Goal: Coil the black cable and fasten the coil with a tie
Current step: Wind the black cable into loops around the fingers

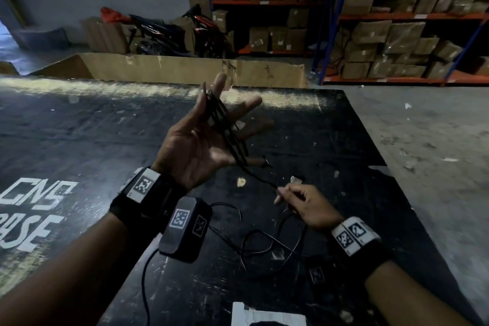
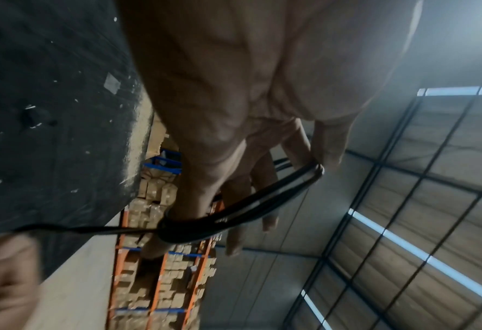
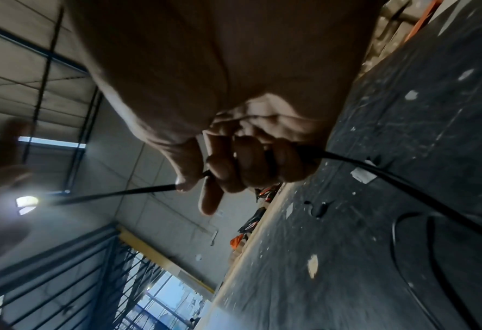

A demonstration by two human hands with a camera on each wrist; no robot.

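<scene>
My left hand [image 1: 201, 137] is raised palm-up over the black table [image 1: 79, 140], fingers straight and spread. Several loops of the black cable [image 1: 227, 127] are wound across it from the forefinger side to the little finger. In the left wrist view the loops [image 2: 248, 205] hang round the outer fingers. One taut strand runs down to my right hand [image 1: 304, 204], which pinches it between thumb and curled fingers [image 3: 248, 165]. The rest of the cable [image 1: 264, 243] lies in loose curves on the table below my right hand. I see no tie that I can make out.
A small dark object [image 1: 266, 163] and pale scraps [image 1: 240, 181] lie on the table near the hands. White paper [image 1: 264, 312] sits at the near edge. A long cardboard box [image 1: 185, 69] lies beyond the table. Shelves of cartons [image 1: 397, 34] stand at the right.
</scene>
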